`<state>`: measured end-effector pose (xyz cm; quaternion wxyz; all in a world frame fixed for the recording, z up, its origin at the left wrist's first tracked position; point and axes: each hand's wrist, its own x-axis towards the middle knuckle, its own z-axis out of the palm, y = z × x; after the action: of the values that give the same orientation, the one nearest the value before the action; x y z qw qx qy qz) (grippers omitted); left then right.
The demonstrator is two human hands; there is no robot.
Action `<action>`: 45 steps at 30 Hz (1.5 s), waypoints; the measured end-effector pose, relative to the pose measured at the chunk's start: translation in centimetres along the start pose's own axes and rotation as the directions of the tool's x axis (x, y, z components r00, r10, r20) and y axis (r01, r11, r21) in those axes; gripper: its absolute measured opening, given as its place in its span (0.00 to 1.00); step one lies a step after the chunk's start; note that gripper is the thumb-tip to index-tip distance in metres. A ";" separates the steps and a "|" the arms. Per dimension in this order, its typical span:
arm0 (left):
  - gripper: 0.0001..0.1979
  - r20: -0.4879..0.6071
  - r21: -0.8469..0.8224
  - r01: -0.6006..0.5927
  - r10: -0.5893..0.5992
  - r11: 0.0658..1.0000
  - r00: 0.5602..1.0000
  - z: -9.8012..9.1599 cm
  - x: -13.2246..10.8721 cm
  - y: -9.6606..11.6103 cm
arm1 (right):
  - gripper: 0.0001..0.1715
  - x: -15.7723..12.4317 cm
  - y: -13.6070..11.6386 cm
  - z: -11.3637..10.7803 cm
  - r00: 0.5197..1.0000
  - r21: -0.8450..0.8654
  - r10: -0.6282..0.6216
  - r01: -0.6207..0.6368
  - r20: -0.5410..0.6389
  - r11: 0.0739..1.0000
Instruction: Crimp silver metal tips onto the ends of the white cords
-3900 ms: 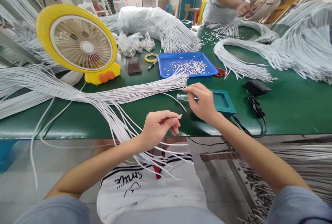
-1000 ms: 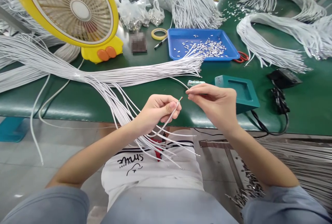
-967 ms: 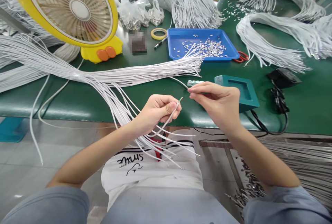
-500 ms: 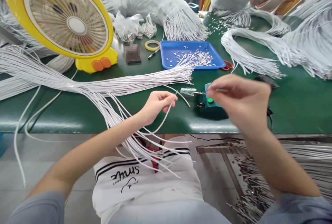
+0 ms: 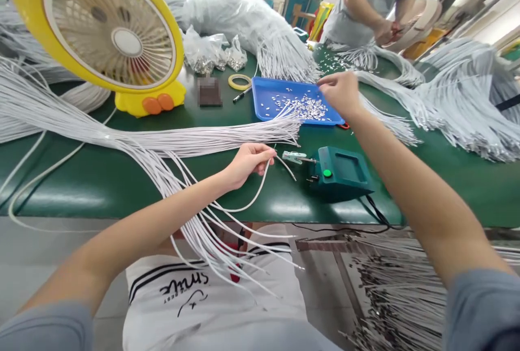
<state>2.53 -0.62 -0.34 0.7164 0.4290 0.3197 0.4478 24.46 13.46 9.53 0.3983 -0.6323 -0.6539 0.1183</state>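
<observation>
My left hand [image 5: 252, 166] is closed in a pinch on a white cable [image 5: 260, 191], whose short free end points down to the right. To the right of these fingers stands a green box-shaped device [image 5: 341, 188] with a bright green button and a clip [image 5: 294, 157] on its side. My right hand [image 5: 340, 93] is over the right side of the blue tray [image 5: 258, 104], its fingers drawn together; anything between them is too small to make out. Many small metal pieces [image 5: 311, 107] lie in the tray. A bundle of white cables [image 5: 211, 140] stretches in from the left.
A yellow fan [image 5: 179, 58] stands at the left. Behind the tray are a plastic-wrapped cable bundle [image 5: 227, 15], bags of small parts [image 5: 205, 56] and a tape roll [image 5: 239, 81]. More cables [image 5: 467, 96] lie at the right, where another person [image 5: 361, 10] works.
My right hand has moved up and away from the green device to the tray's right side, uncovering the device. My left hand keeps its pinch on the cable. The view has shifted slightly.
</observation>
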 end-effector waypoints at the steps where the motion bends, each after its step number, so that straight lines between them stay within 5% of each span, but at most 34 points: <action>1: 0.18 0.010 -0.005 -0.017 0.018 1.000 1.000 0.0 0.0 0.1 | 0.11 -1.7 -1.0 -0.1 0.999 0.038 -0.023 0.024 -0.025 0.999; 5: 0.16 0.056 -0.024 -0.107 0.109 0.994 0.993 -0.3 -0.1 0.7 | 0.14 -10.2 -4.1 1.2 0.956 0.483 -0.256 0.294 -0.144 0.825; 10: 0.15 0.139 0.020 -0.194 0.190 0.981 0.972 -0.3 -0.3 1.1 | 0.10 -16.3 -3.7 4.8 0.986 0.739 -0.160 0.147 -0.054 0.658; 20: 0.16 0.130 0.086 -0.187 0.175 0.979 0.976 -0.2 -0.5 1.3 | 0.07 -17.4 -2.1 5.2 0.970 0.809 -0.244 0.161 -0.022 0.566; 32: 0.16 0.124 0.153 -0.210 0.192 0.966 0.973 -0.4 -0.5 1.2 | 0.06 -17.3 -2.6 4.9 0.973 0.697 -0.229 0.178 -0.020 0.694; 39: 0.16 0.145 0.091 -0.125 0.111 0.988 0.983 -0.2 -0.4 1.6 | 0.04 -17.2 -2.5 4.7 0.964 0.713 -0.263 0.154 0.044 0.684; 45: 0.16 0.121 0.105 -0.122 0.109 0.987 0.987 -0.3 -0.4 1.6 | 0.08 -17.7 -2.7 5.4 0.976 0.708 -0.215 0.169 -0.025 0.685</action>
<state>1.51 -0.54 0.96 0.6811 0.5115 0.2773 0.4445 16.80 -1.47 1.19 0.6001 -0.3558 -0.6328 0.3361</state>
